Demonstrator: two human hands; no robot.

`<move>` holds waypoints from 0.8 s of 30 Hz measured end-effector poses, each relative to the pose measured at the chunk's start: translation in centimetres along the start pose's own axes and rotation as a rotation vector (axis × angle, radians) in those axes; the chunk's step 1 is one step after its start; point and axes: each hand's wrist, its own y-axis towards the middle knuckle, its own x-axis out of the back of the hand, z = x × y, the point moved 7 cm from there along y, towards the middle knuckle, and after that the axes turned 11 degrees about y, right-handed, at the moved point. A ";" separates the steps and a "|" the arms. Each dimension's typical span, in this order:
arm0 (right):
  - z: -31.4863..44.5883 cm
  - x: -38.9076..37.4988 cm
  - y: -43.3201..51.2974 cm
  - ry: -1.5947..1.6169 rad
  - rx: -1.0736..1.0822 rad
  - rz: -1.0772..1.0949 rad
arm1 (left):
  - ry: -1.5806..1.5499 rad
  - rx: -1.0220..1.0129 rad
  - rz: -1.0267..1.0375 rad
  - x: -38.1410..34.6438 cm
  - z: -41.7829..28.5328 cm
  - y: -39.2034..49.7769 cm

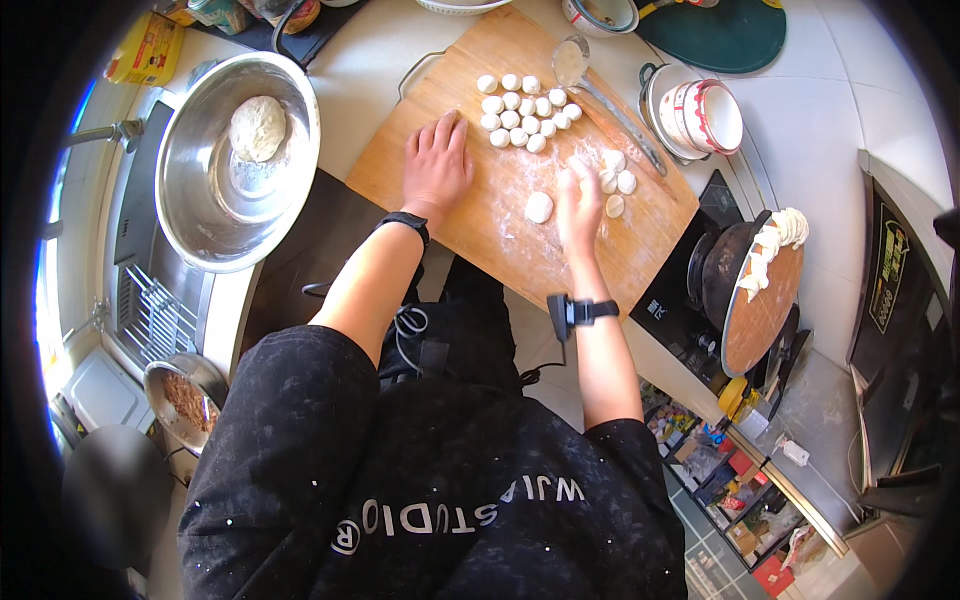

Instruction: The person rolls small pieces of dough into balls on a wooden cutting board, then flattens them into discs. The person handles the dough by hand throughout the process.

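Observation:
My left hand (437,166) rests palm down at the left side of a floured wooden board (465,60), fingers stretched out and nothing in them. Over the board's right half, my right hand (580,199) is curled and blurred; whether it holds anything cannot be made out. Just left of it lies a flattened round of dough (538,208). To its right sit several small dough pieces (626,181), one of them a flat disc (614,206). Beyond both hands, several white dough balls (528,107) stand grouped on the board.
A metal ladle (571,61) lies along the board's far right edge. On the left, a steel basin (300,202) holds a dough lump (259,129). Stacked bowls (686,112) stand right of the board. A round board (765,322) bearing shaped dough (772,240) rests on a dark pot (721,262).

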 end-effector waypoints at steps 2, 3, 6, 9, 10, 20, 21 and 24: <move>1.9 -1.5 -2.2 -0.427 0.314 0.385 | 0.005 -0.008 -0.004 0.0 0.0 0.1; 2.8 -2.3 -3.6 -0.612 0.554 0.547 | 0.025 -0.009 -0.016 0.0 -0.1 0.1; 2.3 0.2 -1.0 -0.691 0.383 0.240 | 0.032 -0.003 -0.016 -0.1 0.0 0.1; 2.1 0.2 3.6 -0.594 0.353 0.096 | 0.034 -0.007 -0.008 -0.1 0.0 0.0; 2.1 -0.4 5.2 -0.521 0.383 0.099 | 0.039 -0.009 -0.014 -0.1 0.0 0.0; 0.0 -0.3 7.0 -0.585 0.199 0.132 | 0.028 -0.005 -0.027 0.3 -0.1 0.1; -0.5 0.4 5.6 -0.554 0.104 0.168 | 0.021 -0.004 -0.027 0.3 -0.1 0.1; -1.0 1.8 1.2 -0.475 -0.083 0.305 | 0.008 -0.009 -0.019 0.2 -0.1 0.0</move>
